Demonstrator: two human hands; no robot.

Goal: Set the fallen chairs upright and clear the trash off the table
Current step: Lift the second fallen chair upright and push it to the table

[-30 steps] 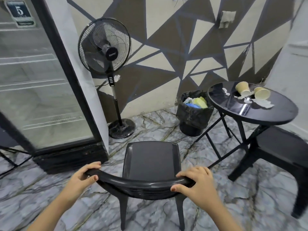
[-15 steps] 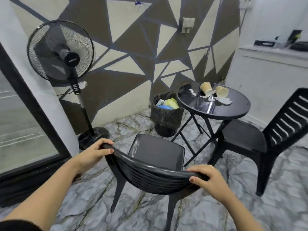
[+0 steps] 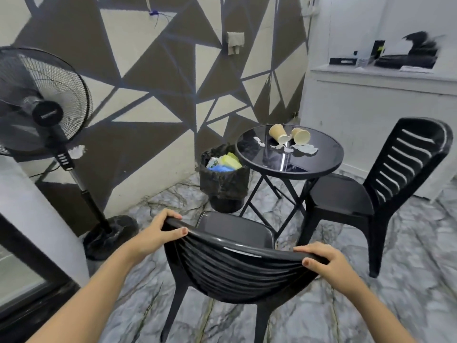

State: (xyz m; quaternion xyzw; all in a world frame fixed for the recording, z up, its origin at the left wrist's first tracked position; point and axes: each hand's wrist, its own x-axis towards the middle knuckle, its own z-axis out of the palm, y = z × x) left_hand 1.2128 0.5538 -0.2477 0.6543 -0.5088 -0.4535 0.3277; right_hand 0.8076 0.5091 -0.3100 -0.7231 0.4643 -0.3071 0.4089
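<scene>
I am gripping the curved top rail of the black slatted plastic chair (image 3: 237, 271), my left hand (image 3: 158, 235) and right hand (image 3: 329, 264) both clamping it with fingers wrapped over.

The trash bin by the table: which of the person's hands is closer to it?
Left. The left hand grips the chair's backrest just below-left of the trash bin; the right hand grips the far end, farther away.

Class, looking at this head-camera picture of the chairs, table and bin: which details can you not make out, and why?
- Held chair: whether its feet touch the floor; lower edge cuts the legs.
- Items on the far counter: blurred, unidentifiable.
- White scraps by the paper cups on the table: too small to identify.
- Bin depth: hidden by top rubbish.
</scene>
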